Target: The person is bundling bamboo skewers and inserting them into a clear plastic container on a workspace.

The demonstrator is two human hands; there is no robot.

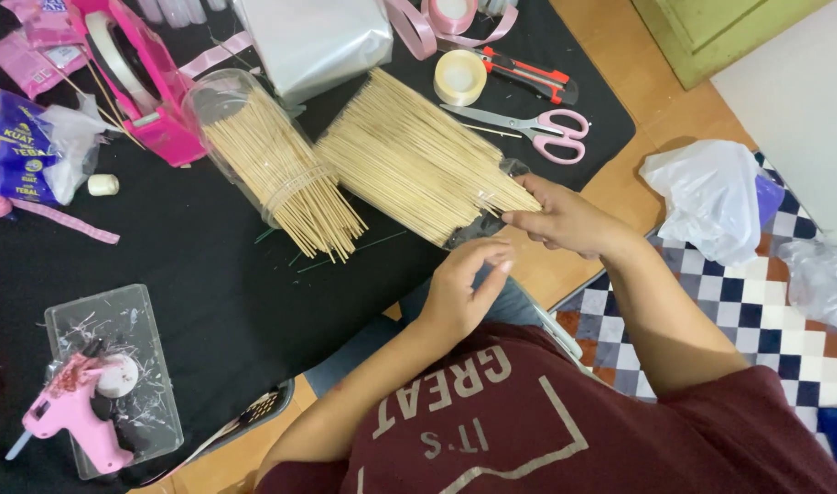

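Note:
A thick bundle of thin wooden skewers (409, 160) lies on the black mat (208, 293), wrapped in clear plastic. My right hand (565, 218) grips the bundle's near end at the clear plastic. My left hand (459, 288) hovers just below that end, fingers curled, touching or almost touching the plastic; I cannot tell if it holds anything. A second bundle of skewers (286, 178) sits in a clear plastic tube to the left, tips fanned out toward me.
Pink-handled scissors (537, 126), a red box cutter (528, 75) and a clear tape roll (460, 77) lie behind the bundles. A pink tape dispenser (139, 78) stands at back left. A pink glue gun (70, 416) rests on a clear tray. White plastic bags (707, 197) lie on the floor at right.

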